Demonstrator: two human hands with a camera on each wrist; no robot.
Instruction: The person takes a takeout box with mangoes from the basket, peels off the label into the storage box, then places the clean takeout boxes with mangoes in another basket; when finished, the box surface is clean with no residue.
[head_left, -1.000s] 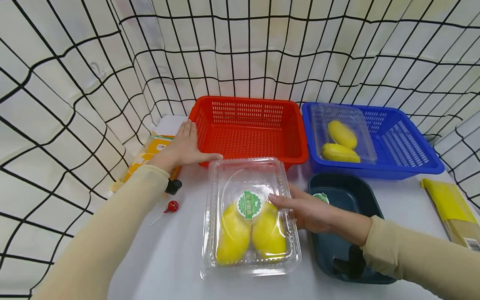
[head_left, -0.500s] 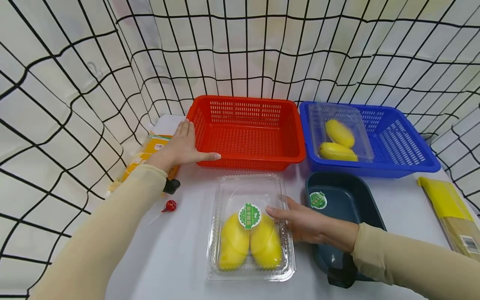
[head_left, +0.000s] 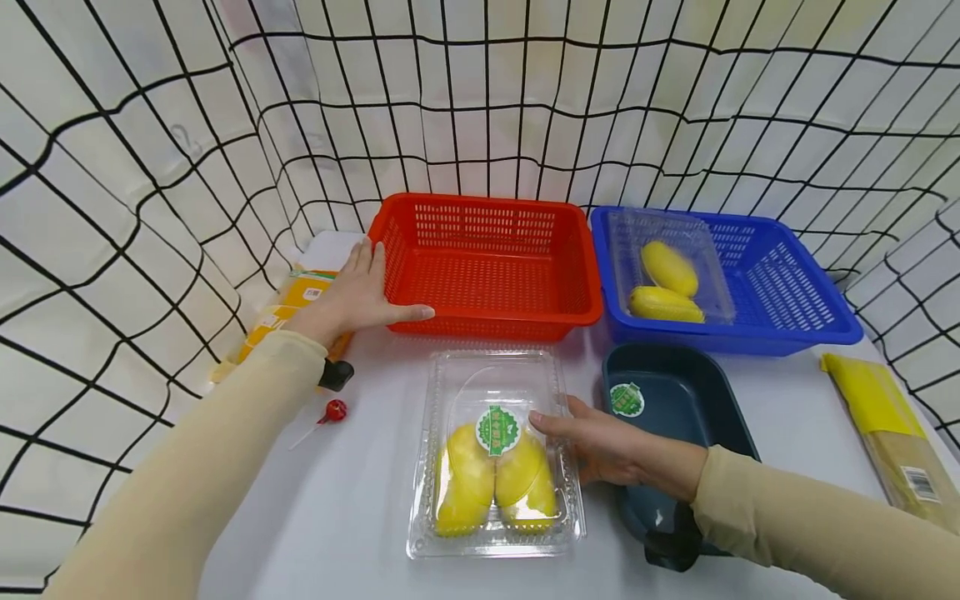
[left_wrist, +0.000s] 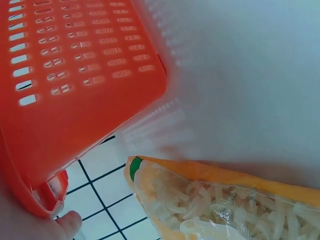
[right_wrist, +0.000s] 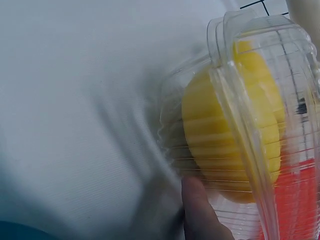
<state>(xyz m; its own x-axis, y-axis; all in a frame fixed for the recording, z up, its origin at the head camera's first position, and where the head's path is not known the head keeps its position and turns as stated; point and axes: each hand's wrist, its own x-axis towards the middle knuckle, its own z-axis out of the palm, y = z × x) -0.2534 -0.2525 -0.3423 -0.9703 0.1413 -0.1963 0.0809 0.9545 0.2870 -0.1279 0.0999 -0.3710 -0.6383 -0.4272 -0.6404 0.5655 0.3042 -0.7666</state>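
My right hand [head_left: 611, 437] grips the right side of a clear plastic clamshell box [head_left: 495, 367], thumb on its lid and fingers at its side. Two yellow mangoes [head_left: 465, 483] lie inside, and a round green sticker [head_left: 498, 430] marks the lid. In the right wrist view, a fingertip presses the box's ribbed wall, with a mango [right_wrist: 225, 130] showing behind it. My left hand [head_left: 348, 296] rests with straight fingers on the left front corner of a red basket [head_left: 487, 327], thumb along its front rim. The basket holds nothing.
At right stand a blue basket [head_left: 795, 292] with another clear box [head_left: 708, 283] of yellow fruit, and a dark pan [head_left: 675, 383] with a sticker. A yellow-brown packet [head_left: 885, 433] lies far right. Left are an orange packet [head_left: 300, 292] and a red lollipop [head_left: 335, 410]. Black netting surrounds everything.
The box, still gripped by my right hand, has come down and toward me, away from the red basket's front, then stayed almost still. My left hand keeps its place on the basket.
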